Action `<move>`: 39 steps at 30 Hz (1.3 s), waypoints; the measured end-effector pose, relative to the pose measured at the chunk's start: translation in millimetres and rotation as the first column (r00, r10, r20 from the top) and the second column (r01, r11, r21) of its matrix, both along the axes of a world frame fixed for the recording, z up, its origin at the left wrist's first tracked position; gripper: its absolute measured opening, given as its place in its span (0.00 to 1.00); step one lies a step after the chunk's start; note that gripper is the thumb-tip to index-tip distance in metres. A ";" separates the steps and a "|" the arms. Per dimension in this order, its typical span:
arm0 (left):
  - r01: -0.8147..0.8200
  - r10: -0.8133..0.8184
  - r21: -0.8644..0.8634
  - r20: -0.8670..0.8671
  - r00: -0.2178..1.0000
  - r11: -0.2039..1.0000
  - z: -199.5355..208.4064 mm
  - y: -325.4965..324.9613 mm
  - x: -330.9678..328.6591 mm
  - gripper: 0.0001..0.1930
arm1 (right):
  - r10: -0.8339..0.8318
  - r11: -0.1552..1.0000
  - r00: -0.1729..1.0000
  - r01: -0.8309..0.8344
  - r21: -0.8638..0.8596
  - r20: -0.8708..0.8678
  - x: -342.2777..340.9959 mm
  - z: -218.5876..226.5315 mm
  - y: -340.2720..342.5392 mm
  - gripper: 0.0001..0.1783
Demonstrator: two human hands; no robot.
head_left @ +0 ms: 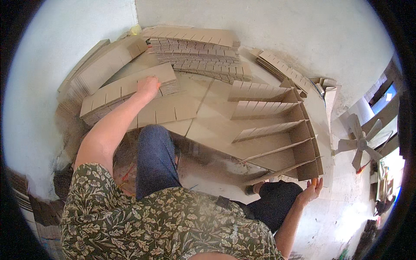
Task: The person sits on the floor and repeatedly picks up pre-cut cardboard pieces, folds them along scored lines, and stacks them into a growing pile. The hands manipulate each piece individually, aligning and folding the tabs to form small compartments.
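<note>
My left hand [148, 87] is on a stack of slotted cardboard strips [123, 86] at the left, fingers curled over the top strip near its right end. A loose slotted strip [167, 109] lies just in front of that stack. To the right stands a partly assembled cardboard divider [277, 147]: several cross strips [264, 109] are slotted upright into long strips [310, 147] along its right side. My right hand [309, 192] is at the near end of these long strips, palm up with fingers apart. Something orange shows at the fingertips of both hands.
Tall piles of slotted strips [195, 54] stand at the back against the wall, with more leaning strips [104, 65] at the left. Another small stack [281, 69] lies at the back right. A fan [362, 142] stands beyond the table's right side. My knee [156, 151] is at the table's front edge.
</note>
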State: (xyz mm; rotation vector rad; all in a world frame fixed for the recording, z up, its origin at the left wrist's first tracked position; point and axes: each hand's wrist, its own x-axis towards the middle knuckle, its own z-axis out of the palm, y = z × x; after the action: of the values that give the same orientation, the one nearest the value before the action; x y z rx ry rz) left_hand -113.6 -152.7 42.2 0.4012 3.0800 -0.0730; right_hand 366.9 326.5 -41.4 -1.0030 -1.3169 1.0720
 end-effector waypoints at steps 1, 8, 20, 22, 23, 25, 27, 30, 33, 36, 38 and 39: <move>0.054 -0.041 0.054 -0.219 0.975 0.997 -16.4 -0.7 2.0 0.22 | -0.009 1.000 1.000 0.009 0.005 -0.009 -0.8 2.2 -3.6 0.24; 0.189 -0.142 0.120 -0.319 0.937 0.975 -42.8 0.4 -34.1 0.12 | -0.054 0.997 0.997 0.056 0.045 -0.055 19.6 5.3 -28.8 0.24; 0.224 0.143 0.801 -0.358 0.923 0.555 -0.3 4.8 10.7 0.10 | 0.167 0.942 0.984 -0.176 0.287 0.057 -0.5 89.8 -116.1 0.09; 0.458 0.039 0.719 -0.556 0.830 0.522 14.7 7.7 48.5 0.09 | 0.386 0.904 0.922 -0.386 0.182 0.038 -17.7 102.4 -130.0 0.09; 0.563 -0.009 0.661 -0.644 0.765 0.496 14.5 10.7 66.8 0.09 | 0.485 0.867 0.875 -0.483 0.121 0.016 -26.1 108.1 -138.5 0.08; 0.673 -0.089 0.572 -0.728 0.680 0.468 11.2 18.9 95.0 0.11 | 0.657 0.745 0.747 -0.664 0.064 0.101 -39.0 114.6 -148.8 0.08; 0.742 -0.143 0.503 -0.777 0.613 0.444 14.3 28.7 118.3 0.12 | 0.752 0.642 0.640 -0.765 0.043 0.158 -52.4 116.6 -159.2 0.09; 0.789 -0.207 0.508 -0.779 0.592 0.346 14.3 47.3 156.9 0.12 | 0.854 0.500 0.479 -0.863 -0.067 0.203 -70.2 113.7 -169.7 0.11; 0.846 -0.299 0.496 -0.791 0.534 0.198 11.4 61.2 207.7 0.12 | 0.931 0.331 0.362 -0.884 -0.332 -0.036 -89.8 129.3 -189.2 0.14; 0.903 -0.504 0.427 -0.770 0.392 0.049 16.6 73.4 246.8 0.13 | 0.892 0.104 0.259 -0.915 -0.389 -0.371 -101.4 119.1 -191.1 0.19; 0.930 -0.602 0.362 -0.758 0.251 -0.067 15.3 82.3 265.3 0.14 | 0.834 0.051 0.244 -0.927 -0.372 -0.495 -109.7 118.2 -195.9 0.17; 0.945 -0.627 0.304 -0.762 0.165 -0.121 12.1 85.7 271.0 0.14 | 0.810 0.099 0.305 -0.913 -0.395 -0.502 -110.7 115.8 -197.6 0.16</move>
State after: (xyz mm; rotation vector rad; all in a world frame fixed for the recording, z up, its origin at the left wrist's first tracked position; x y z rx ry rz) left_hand 157.4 -67.0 54.4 2.6162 2.1127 1.3826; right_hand 256.2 129.0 74.4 -0.4090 -1.4207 2.6680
